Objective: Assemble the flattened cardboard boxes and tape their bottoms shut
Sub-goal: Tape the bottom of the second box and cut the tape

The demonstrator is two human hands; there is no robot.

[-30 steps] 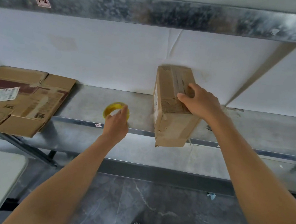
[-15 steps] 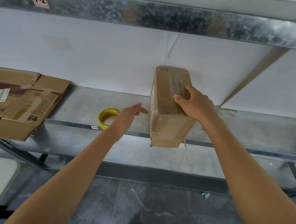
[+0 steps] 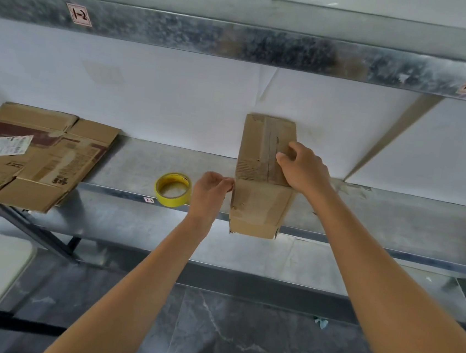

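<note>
Box stands on the shelf, overhanging its front edge. Right hand on top, fingers curled, gripping it. Left hand at the box's 9 o'clock, fingers curled, pinching its edge. Tape roll beside that hand, flattened boxes farther at 9 o'clock.

Flattened cardboard runs off the left edge, its label unreadable. Left hand at the box side, pinching anything? Can't tell.
</note>
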